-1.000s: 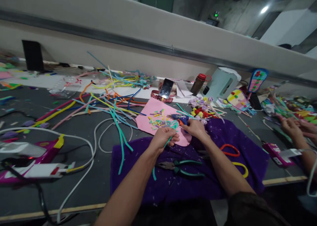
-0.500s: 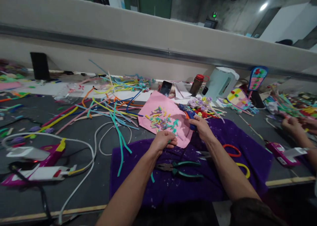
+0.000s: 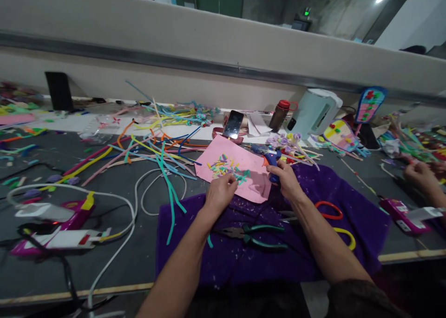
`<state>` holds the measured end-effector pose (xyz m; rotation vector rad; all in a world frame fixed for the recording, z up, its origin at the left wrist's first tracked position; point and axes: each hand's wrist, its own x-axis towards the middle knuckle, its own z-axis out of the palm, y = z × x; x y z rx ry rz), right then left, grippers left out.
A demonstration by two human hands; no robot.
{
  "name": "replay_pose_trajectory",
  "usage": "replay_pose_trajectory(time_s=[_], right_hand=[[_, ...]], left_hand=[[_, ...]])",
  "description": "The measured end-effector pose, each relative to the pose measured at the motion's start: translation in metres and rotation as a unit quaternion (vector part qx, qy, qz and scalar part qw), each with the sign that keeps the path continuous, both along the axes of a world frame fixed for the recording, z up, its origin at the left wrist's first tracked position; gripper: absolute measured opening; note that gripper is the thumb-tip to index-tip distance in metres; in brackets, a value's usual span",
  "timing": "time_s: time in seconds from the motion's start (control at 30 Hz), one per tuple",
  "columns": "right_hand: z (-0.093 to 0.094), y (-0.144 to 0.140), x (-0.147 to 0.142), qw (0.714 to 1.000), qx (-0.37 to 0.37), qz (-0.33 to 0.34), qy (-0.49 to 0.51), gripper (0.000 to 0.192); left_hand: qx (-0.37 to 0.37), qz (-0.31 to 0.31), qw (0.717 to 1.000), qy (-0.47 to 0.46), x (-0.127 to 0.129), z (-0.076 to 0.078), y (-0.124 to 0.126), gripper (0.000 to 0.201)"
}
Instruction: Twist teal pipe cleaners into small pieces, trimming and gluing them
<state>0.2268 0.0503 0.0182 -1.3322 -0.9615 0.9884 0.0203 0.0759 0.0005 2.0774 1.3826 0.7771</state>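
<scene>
My left hand (image 3: 219, 191) rests on the near edge of a pink sheet (image 3: 256, 188), its curled fingertips at a heap of small cut coloured pieces (image 3: 226, 167). Whether it pinches a piece is hidden by the fingers. My right hand (image 3: 285, 178) grips the handle of a blue glue gun (image 3: 272, 158), held over the sheet's right edge with the nozzle pointing left. Both forearms lie over a purple cloth (image 3: 313, 257). Green-handled pliers (image 3: 252, 234) lie on the cloth between my arms.
Orange (image 3: 327, 210) and yellow (image 3: 344, 236) loops lie on the cloth. Long coloured strips (image 3: 156, 153) spread to the left, with a white cable (image 3: 121, 206) and pink glue guns (image 3: 55, 222). A phone (image 3: 234, 123), bottle (image 3: 280, 115) and white kettle (image 3: 315, 111) stand behind. A co-worker's hand (image 3: 421, 176) works at right.
The teal strip that my left hand held is gone from it, and the hand has moved forward onto the pink sheet. My right hand has kept the glue gun beside the sheet.
</scene>
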Motion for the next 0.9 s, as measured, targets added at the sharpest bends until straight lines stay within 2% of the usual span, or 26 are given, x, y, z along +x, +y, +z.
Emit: replay_pose_trajectory(time_s=[0.1, 0.2, 0.4, 0.5, 0.6, 0.67, 0.73, 0.8, 0.9], right_hand=[[-0.001, -0.001, -0.001, 1.0, -0.012, 0.004, 0.001, 0.024], [-0.002, -0.002, -0.002, 1.0, -0.015, 0.017, -0.003, 0.022], [-0.003, -0.006, -0.004, 0.999, 0.012, 0.041, -0.013, 0.018], [0.0, -0.009, -0.007, 0.998, 0.017, 0.061, 0.02, 0.02], [0.007, -0.013, -0.012, 0.992, 0.014, 0.091, 0.08, 0.026], [0.013, -0.016, -0.015, 0.987, 0.025, 0.113, 0.107, 0.028], [0.018, -0.02, -0.017, 0.983, 0.038, 0.132, 0.123, 0.029], [0.023, -0.024, -0.019, 0.979, 0.042, 0.148, 0.132, 0.029], [0.029, -0.031, -0.022, 0.976, 0.037, 0.171, 0.133, 0.028]], left_hand=[[0.037, -0.023, 0.993, 0.111, -0.004, 0.0, 0.002, 0.015], [0.058, -0.058, 0.981, 0.174, -0.004, 0.001, -0.003, 0.019], [0.059, -0.063, 0.967, 0.238, 0.002, 0.0, -0.024, 0.026], [0.07, -0.052, 0.969, 0.232, 0.002, -0.001, -0.032, 0.023], [0.065, -0.02, 0.985, 0.158, -0.001, 0.001, -0.033, 0.018], [0.05, 0.01, 0.996, 0.067, -0.004, 0.003, -0.03, 0.016], [0.005, 0.038, 0.998, -0.055, -0.006, 0.005, -0.027, 0.016], [-0.087, 0.049, 0.975, -0.196, -0.009, 0.007, -0.023, 0.02], [-0.24, 0.041, 0.894, -0.377, -0.012, 0.01, -0.019, 0.026]])
